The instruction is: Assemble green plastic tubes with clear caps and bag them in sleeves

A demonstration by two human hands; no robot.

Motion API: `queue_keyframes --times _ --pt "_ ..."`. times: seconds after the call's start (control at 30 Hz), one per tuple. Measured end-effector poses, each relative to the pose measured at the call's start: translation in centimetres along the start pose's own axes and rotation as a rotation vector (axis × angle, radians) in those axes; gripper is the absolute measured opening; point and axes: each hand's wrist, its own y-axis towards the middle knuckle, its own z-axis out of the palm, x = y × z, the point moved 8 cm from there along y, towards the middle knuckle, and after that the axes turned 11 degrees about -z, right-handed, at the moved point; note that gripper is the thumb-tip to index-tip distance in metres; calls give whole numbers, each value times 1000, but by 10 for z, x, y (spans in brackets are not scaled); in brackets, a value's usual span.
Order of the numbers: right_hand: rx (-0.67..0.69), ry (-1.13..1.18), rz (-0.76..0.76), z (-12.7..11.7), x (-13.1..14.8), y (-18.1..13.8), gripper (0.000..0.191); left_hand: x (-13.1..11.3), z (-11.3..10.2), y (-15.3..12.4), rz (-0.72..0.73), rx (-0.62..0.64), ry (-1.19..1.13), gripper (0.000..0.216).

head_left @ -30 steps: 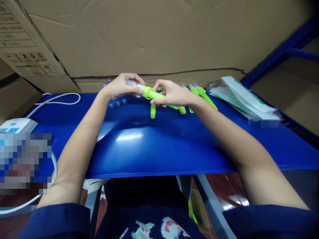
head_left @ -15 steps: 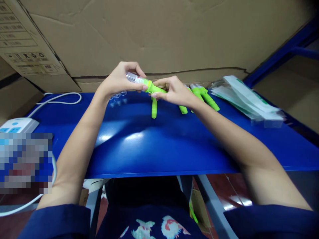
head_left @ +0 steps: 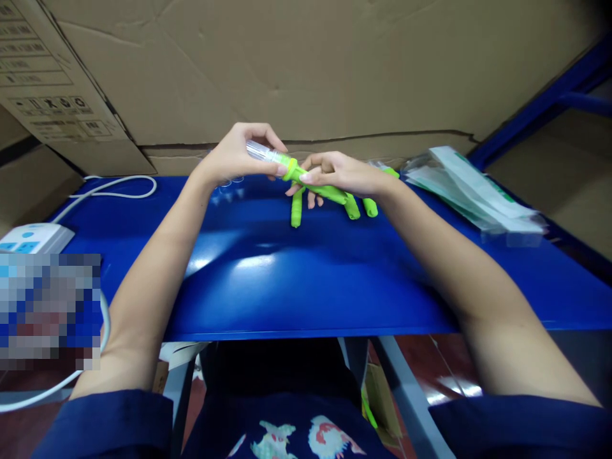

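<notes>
Head view, only view. Lime-green tube (head_left: pixel 329 192) with a clear ribbed end (head_left: pixel 261 151) sits between both hands above the far half of the blue tabletop (head_left: pixel 306 280), slanted, clear end up-left, green end down-right; cannot tell if its low end touches anything. Yellow ring (head_left: pixel 291 168) around it near the join.

Left hand (head_left: pixel 241 153): closed around the clear end, thumb on near side, fingers arched over the far side, tips by the join. Likely held there to steady that end and keep the join exposed. Right hand (head_left: pixel 342 173): thumb on top of the green body just past the ring, index curled behind, lower fingers hanging loose below; light partial grip, seemingly leaving fingertips free to work at the join. How hard either presses: cannot tell.

Pose: both arms reach forward from the near edge, elbows wide, wrists bent inward so the hands meet nearly thumb to thumb.

Green piece (head_left: pixel 296 210) just below the hands, more green tubes (head_left: pixel 352 208) by the right wrist, probably set there for easy reach. Clear rings (head_left: pixel 230 183) partly behind left wrist. Plastic sleeves (head_left: pixel 478 188) off right, power strip (head_left: pixel 38 237) off left, apparently kept out of the work spot.
</notes>
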Motion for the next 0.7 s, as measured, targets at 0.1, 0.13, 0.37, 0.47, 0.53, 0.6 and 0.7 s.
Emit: queue_keyframes --times 0.1,0.13,0.37,0.47,0.53,0.6,0.7 --pt "-121 -292 -41 -8 5 0 55 13 -4 4 -46 -37 -62 45" --pt "-169 -399 -59 -10 7 -1 52 16 -5 5 -56 -44 -77 46" --pt "-322 -761 -104 -8 10 -1 46 29 -12 9 -101 -37 -143 51" --pt "-338 -829 -106 -9 8 1 35 29 -16 9 -100 -49 -154 44" --pt "-364 -875 -105 -9 10 0 28 28 -17 9 -89 -52 -160 40" --pt "-385 -934 -90 -7 15 -3 26 23 -18 8 -62 -56 -152 39" --pt "-407 -1025 -41 -4 24 -9 30 10 -22 4 -2 -97 -115 38"
